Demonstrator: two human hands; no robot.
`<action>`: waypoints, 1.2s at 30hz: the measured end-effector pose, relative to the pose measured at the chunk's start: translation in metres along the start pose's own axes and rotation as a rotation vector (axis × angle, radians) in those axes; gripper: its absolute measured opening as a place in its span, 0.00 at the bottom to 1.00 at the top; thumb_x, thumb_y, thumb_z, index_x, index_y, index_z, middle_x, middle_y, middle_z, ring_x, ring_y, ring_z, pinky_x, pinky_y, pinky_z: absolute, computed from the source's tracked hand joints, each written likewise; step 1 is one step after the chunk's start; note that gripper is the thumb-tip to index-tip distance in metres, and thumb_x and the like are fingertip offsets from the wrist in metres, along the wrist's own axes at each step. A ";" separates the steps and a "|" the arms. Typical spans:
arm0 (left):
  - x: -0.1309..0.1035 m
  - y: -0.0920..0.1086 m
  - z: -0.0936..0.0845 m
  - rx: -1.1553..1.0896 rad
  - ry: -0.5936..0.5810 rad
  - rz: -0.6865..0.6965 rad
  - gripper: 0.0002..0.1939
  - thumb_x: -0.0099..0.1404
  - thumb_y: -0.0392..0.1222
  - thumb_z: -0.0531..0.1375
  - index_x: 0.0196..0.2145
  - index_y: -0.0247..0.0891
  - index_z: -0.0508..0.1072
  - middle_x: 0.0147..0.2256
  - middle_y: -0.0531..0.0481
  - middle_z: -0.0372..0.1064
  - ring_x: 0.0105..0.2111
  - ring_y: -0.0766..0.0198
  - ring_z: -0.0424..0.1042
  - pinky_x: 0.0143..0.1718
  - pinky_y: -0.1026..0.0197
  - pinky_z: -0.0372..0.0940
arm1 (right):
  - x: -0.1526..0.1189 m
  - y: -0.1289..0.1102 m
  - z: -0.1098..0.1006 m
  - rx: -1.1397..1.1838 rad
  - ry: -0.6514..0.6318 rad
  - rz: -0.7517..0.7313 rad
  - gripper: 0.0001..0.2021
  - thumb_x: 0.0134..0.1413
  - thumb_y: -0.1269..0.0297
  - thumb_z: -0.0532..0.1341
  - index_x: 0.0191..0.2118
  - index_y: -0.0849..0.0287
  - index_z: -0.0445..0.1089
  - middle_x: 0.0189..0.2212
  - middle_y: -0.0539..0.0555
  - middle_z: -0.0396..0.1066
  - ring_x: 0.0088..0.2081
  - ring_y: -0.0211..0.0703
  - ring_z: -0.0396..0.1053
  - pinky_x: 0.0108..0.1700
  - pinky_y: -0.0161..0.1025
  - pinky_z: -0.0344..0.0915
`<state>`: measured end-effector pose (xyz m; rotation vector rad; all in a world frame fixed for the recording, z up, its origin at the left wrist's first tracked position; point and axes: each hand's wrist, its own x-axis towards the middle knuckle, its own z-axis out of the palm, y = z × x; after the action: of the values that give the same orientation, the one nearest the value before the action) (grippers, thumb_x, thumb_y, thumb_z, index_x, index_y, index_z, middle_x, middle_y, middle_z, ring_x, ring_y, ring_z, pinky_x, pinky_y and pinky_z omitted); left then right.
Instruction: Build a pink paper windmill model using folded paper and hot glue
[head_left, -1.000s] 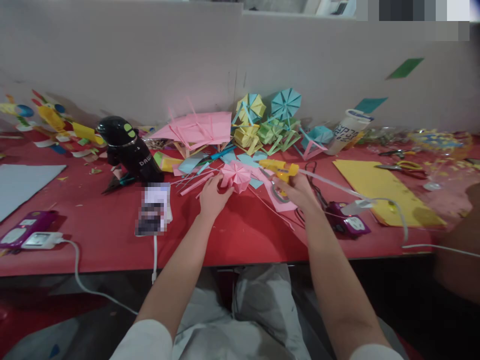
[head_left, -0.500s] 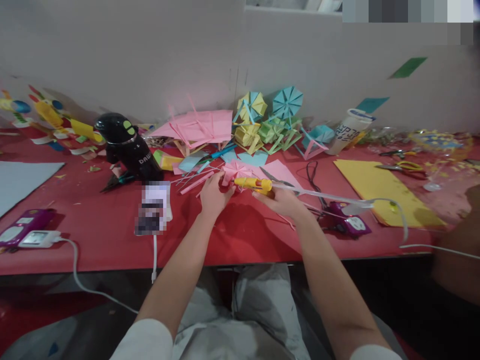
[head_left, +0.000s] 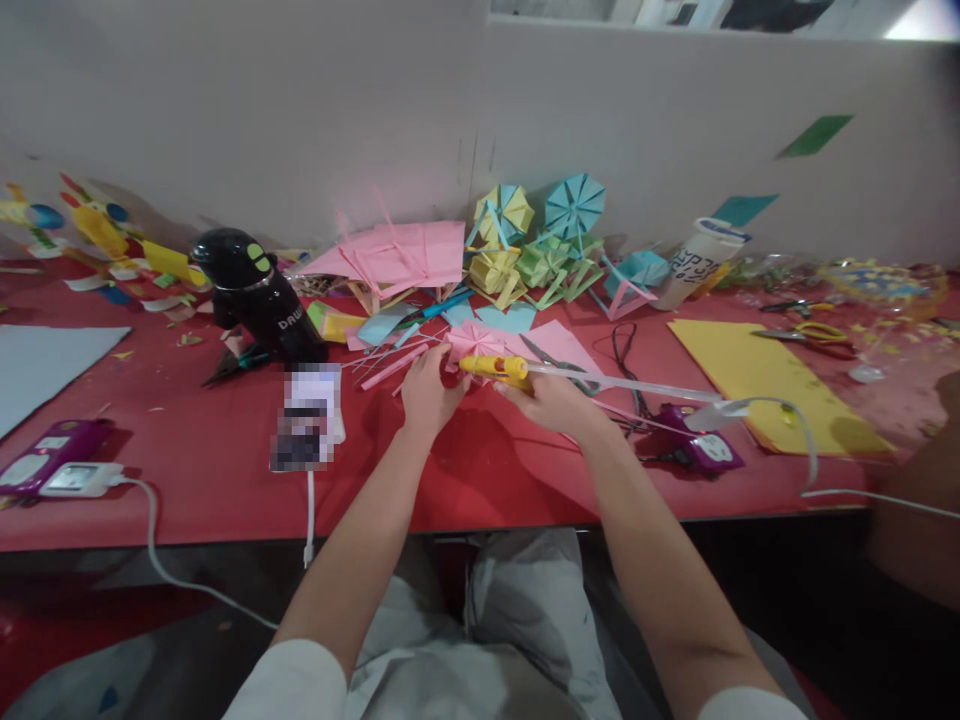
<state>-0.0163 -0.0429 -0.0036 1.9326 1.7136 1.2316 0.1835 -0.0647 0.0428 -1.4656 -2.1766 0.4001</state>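
Note:
My left hand (head_left: 430, 388) is closed on a pink folded-paper piece (head_left: 472, 340) with pleats fanning out like a small umbrella. In my right hand (head_left: 546, 400) is a yellow hot glue gun (head_left: 495, 369), a long clear glue stick (head_left: 622, 381) trailing from its back to the right. The gun's nozzle end points left and lies close to the pink paper; whether it touches I cannot tell. Pink paper strips (head_left: 401, 365) lie just left of my left hand. Behind my right hand rest scissors (head_left: 559, 362) on a pink sheet (head_left: 566, 345).
Folded paper umbrellas (head_left: 575, 205) stand against the wall beside a paper cup (head_left: 701, 262). A black bottle (head_left: 262, 310) and a phone (head_left: 306, 418) are left. Purple power strips (head_left: 697, 440) with white cables sit on both sides. Yellow paper (head_left: 750, 390) lies right, near another person's arm (head_left: 919, 480).
My right hand and the glue gun have shifted slightly left, toward the pink folded paper. My left hand stays almost in place.

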 end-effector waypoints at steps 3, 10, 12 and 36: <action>0.000 0.000 0.000 0.032 0.003 0.005 0.26 0.54 0.36 0.68 0.50 0.42 0.69 0.50 0.45 0.74 0.51 0.51 0.71 0.54 0.49 0.66 | 0.000 -0.005 -0.004 -0.093 -0.039 -0.022 0.13 0.63 0.55 0.55 0.38 0.58 0.72 0.27 0.56 0.73 0.28 0.45 0.68 0.31 0.39 0.58; -0.001 0.000 0.000 0.067 0.001 0.017 0.25 0.55 0.38 0.68 0.51 0.40 0.69 0.51 0.43 0.73 0.51 0.51 0.72 0.54 0.49 0.66 | 0.002 -0.009 -0.009 -0.159 -0.056 -0.029 0.12 0.63 0.57 0.56 0.39 0.59 0.72 0.27 0.56 0.73 0.28 0.45 0.68 0.31 0.39 0.59; -0.001 0.000 0.000 0.073 0.000 0.017 0.24 0.56 0.38 0.68 0.51 0.41 0.69 0.51 0.44 0.74 0.51 0.51 0.72 0.54 0.49 0.66 | 0.002 -0.009 -0.008 -0.152 -0.031 -0.047 0.12 0.63 0.57 0.56 0.38 0.59 0.72 0.27 0.56 0.73 0.28 0.46 0.69 0.32 0.39 0.59; 0.000 -0.003 0.004 0.066 0.011 -0.006 0.18 0.60 0.40 0.65 0.48 0.43 0.70 0.47 0.48 0.75 0.49 0.53 0.72 0.51 0.52 0.67 | 0.005 -0.024 -0.003 0.055 0.077 0.058 0.10 0.60 0.59 0.57 0.40 0.59 0.71 0.34 0.58 0.75 0.32 0.47 0.70 0.34 0.40 0.62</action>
<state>-0.0155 -0.0410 -0.0082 1.9601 1.7857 1.2008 0.1646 -0.0691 0.0588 -1.4920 -2.0511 0.4132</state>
